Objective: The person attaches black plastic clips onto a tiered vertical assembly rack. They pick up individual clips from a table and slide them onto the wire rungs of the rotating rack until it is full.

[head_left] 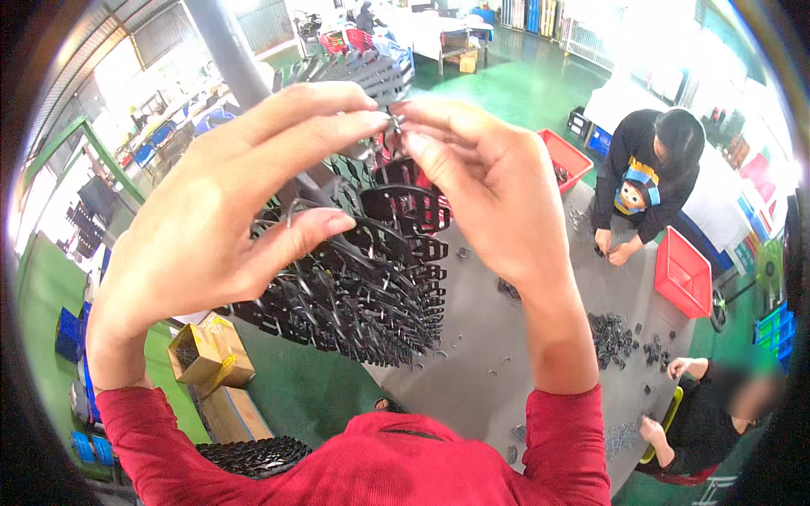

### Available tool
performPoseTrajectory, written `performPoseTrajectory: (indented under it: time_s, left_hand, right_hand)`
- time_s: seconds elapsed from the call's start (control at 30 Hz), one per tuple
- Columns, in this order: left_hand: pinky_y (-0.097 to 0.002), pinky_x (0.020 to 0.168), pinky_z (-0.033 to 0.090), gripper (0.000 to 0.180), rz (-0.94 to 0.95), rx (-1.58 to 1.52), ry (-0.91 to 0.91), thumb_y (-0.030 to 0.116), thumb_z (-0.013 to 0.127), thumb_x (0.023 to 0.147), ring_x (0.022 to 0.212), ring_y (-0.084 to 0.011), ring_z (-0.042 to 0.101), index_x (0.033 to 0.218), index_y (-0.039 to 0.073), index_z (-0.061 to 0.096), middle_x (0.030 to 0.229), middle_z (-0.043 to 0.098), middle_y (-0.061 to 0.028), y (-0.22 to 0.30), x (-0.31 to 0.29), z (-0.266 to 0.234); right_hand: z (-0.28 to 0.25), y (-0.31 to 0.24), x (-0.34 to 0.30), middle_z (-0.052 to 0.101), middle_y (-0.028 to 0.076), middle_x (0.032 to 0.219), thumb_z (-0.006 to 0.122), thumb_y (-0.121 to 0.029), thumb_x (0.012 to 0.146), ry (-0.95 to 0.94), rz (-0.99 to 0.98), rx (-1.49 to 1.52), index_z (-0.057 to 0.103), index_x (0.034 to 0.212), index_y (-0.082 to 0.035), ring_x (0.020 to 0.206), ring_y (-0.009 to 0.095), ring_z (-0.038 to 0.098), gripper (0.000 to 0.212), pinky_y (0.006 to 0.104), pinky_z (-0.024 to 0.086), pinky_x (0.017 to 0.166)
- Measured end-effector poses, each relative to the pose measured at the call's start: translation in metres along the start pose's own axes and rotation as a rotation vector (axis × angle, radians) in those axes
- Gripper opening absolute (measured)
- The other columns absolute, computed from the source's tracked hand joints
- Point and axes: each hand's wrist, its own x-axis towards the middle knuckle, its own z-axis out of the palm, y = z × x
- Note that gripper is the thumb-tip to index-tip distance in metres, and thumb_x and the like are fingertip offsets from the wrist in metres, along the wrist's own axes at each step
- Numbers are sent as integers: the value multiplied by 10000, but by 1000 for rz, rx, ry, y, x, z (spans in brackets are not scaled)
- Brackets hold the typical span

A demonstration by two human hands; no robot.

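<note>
Both my arms reach up in front of me at a hanging rack densely loaded with black curved parts (337,287), slatted and shiny. My left hand (198,198) is curled at the rack's upper part, its index fingertip against a small greyish piece (395,123) and its thumb lower down, over the black parts. From the other side my right hand (506,190) pinches at the same piece with thumb and index finger. The piece is too small and covered to name. Above the fingers fans out a cluster of grey slatted parts (359,74).
A grey table (472,388) carries piles of small black parts (612,337). Red bins (683,274) stand at its far side. Two people work there, one in a dark printed top (645,177). A grey post (232,51) rises behind the rack; cardboard boxes (211,354) stand lower left.
</note>
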Motion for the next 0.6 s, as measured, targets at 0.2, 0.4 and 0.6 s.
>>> performPoseTrajectory:
  time_s: [0.2, 0.4, 0.6]
  left_hand:
    - [-402, 936, 436, 545, 25, -47, -13, 135, 659, 738, 1126, -363, 531, 1263, 67, 528, 1250, 532, -172, 0, -5, 2]
    - [-400, 917, 448, 532, 53, -6, 10, 122, 652, 744, 1113, -363, 538, 1260, 79, 532, 1247, 535, -164, 1, 3, 9]
    - [-396, 922, 446, 521, 62, -16, -4, 112, 648, 740, 1114, -364, 537, 1249, 78, 541, 1243, 535, -168, 7, 5, 13]
  right_hand:
    - [5, -6, 2, 625, 4, 720, 586, -53, 870, -106, 92, -99, 669, 932, 13, 623, 41, 522, 123, 206, 438, 575]
    - [4, -1, -3, 574, -11, 632, 601, -63, 861, 38, 6, -208, 660, 893, 7, 548, 28, 459, 97, 202, 381, 509]
    - [-2, 1, -13, 645, 121, 702, 560, -70, 837, 84, 5, -132, 638, 882, -21, 624, 232, 641, 102, 306, 482, 589]
